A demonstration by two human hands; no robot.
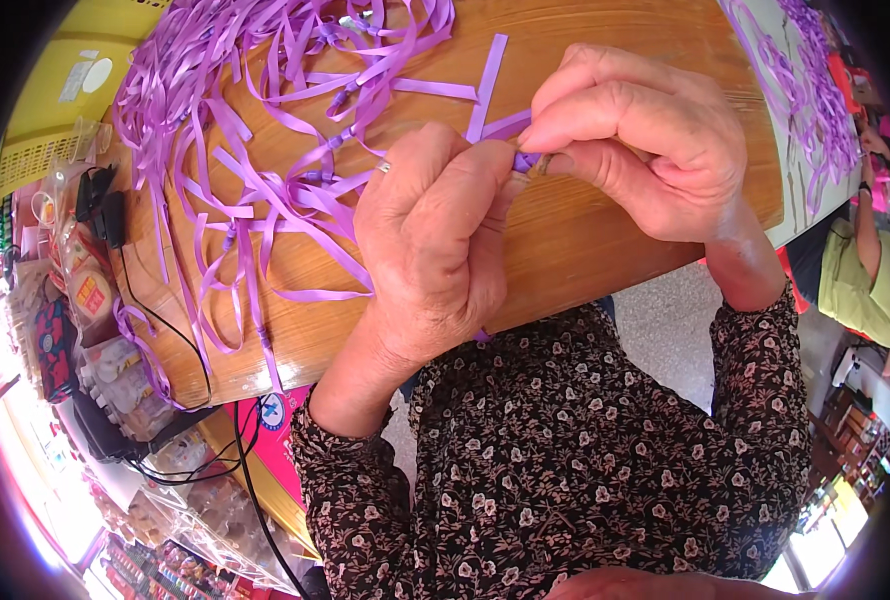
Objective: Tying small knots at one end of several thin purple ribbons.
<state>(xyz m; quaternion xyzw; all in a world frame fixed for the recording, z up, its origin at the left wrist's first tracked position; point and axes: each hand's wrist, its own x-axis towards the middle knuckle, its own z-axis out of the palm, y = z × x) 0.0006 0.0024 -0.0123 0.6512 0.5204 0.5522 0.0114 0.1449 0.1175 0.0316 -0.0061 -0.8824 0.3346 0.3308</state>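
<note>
My left hand is closed, thumb and fingers pinching a purple ribbon above the wooden table. Close beside it, my right hand pinches the same ribbon at a small wrapped or knotted part between the fingertips. A thin brownish strand shows at that spot; I cannot make out what it is. Flat ribbon tails stick out beyond my fingers toward the far side. To the left, a large tangled heap of purple ribbons covers the table, several of them with darker purple knotted parts.
The wooden table has its near edge at my body. A yellow plastic crate and clear bags line the left side, with black cables below. At right, more purple ribbons lie on a white table, near a person in yellow-green.
</note>
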